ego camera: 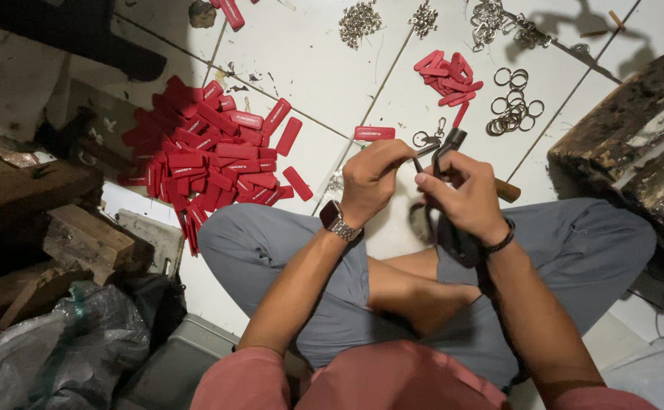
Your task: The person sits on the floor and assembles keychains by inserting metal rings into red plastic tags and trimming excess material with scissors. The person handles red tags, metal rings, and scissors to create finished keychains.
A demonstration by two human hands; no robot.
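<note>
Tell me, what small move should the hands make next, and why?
Probably thread the metal clasp onto the dark strap: the left hand and right hand pinch these parts together, apparently not yet joined.

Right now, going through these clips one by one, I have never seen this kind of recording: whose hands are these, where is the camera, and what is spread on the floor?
There is no machine here. One camera sits on a person's head and looks down at their crossed legs and bare hands on a white tiled floor. The left hand, with a wristwatch, and the right hand together work a dark strap with a metal clasp; which hand grips which part is hard to tell. On the floor lie a big heap of red tags, a smaller red pile, loose metal rings and piles of clasps.
</note>
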